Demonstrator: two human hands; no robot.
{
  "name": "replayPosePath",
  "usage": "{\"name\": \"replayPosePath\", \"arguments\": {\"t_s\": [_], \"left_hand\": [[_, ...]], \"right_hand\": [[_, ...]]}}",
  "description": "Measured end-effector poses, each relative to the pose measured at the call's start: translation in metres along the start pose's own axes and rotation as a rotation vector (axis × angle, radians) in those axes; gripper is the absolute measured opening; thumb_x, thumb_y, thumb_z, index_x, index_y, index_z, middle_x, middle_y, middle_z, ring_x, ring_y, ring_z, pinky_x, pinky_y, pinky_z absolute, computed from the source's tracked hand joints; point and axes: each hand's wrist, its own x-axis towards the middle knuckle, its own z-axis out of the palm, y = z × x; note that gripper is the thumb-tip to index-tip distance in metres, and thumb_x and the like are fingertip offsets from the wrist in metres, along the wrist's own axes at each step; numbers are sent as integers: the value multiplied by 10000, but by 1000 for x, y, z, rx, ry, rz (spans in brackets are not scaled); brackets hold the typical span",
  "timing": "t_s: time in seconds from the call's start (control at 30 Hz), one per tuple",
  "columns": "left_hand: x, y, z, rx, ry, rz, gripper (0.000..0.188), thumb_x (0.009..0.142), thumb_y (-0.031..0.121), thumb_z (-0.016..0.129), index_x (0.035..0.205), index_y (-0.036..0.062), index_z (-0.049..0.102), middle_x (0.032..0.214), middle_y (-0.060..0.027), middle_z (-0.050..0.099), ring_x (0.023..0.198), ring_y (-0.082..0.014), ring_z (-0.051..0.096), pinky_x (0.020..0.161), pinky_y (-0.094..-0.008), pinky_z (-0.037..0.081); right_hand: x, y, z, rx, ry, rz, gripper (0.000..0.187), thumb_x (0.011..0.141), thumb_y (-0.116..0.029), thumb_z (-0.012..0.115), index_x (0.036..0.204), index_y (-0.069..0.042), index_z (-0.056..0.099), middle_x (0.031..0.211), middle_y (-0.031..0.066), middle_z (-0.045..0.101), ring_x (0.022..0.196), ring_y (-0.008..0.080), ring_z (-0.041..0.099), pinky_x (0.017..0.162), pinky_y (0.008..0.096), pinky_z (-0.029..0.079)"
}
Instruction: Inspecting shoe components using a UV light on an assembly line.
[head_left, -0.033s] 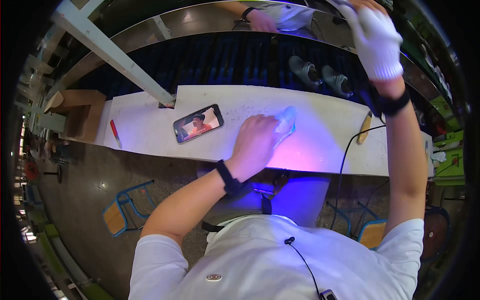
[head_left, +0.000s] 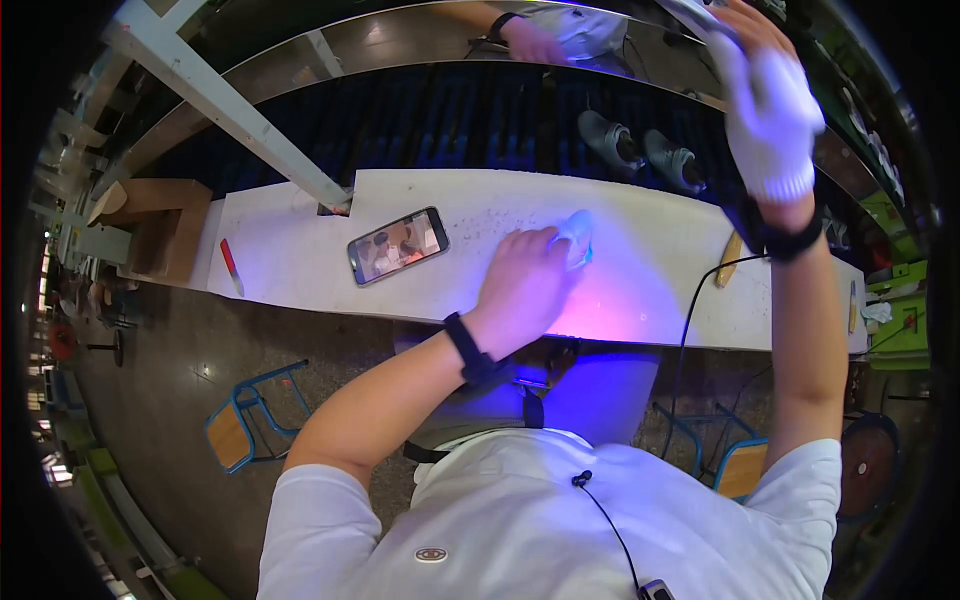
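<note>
My bare left hand (head_left: pixel 522 280), with a black wristband, is over the white tabletop (head_left: pixel 640 270). Its fingers are closed round a small, pale bluish-white piece (head_left: pixel 576 238), lit blue and violet; the hand covers part of it, and its kind is unclear. Raised at the upper right, my right hand (head_left: pixel 768 110) wears a white knit glove that leaves some fingertips bare. Those fingers are bent around a pale grey edge or object (head_left: pixel 688 12), cut off by the top of the view and blurred. A black band circles that wrist too.
A phone (head_left: pixel 398 246) with a lit screen lies left of my left hand, a red-handled tool (head_left: pixel 231 266) farther left. A yellow tool (head_left: pixel 729 258) and a black cord (head_left: pixel 688 325) are at right. Behind the table, grey shoes (head_left: pixel 610 140) sit on a dark conveyor. A white post (head_left: pixel 240 110) slants down.
My right hand has shifted slightly down and to the right. My left hand has moved a little to the right with the pale piece. The phone's picture has changed.
</note>
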Motion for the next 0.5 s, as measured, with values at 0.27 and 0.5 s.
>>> {"name": "replayPosePath", "arguments": {"t_s": [0.27, 0.5], "left_hand": [[39, 12, 27, 47, -276, -110, 476, 965, 363, 721, 1125, -73, 618, 1041, -233, 704, 947, -365, 668, 841, -490, 536], [45, 6, 39, -47, -243, -61, 421, 1033, 381, 603, 1068, -39, 610, 975, -231, 719, 918, -395, 689, 854, -514, 509]], "right_hand": [[-135, -115, -177, 341, -622, 932, 152, 1025, -116, 610, 1034, 18, 680, 907, 135, 690, 826, 233, 641, 773, 374, 497], [-153, -126, -356, 520, -767, 1499, 141, 944, -127, 600, 892, 1, 626, 831, 55, 639, 729, 140, 590, 686, 302, 452]]}}
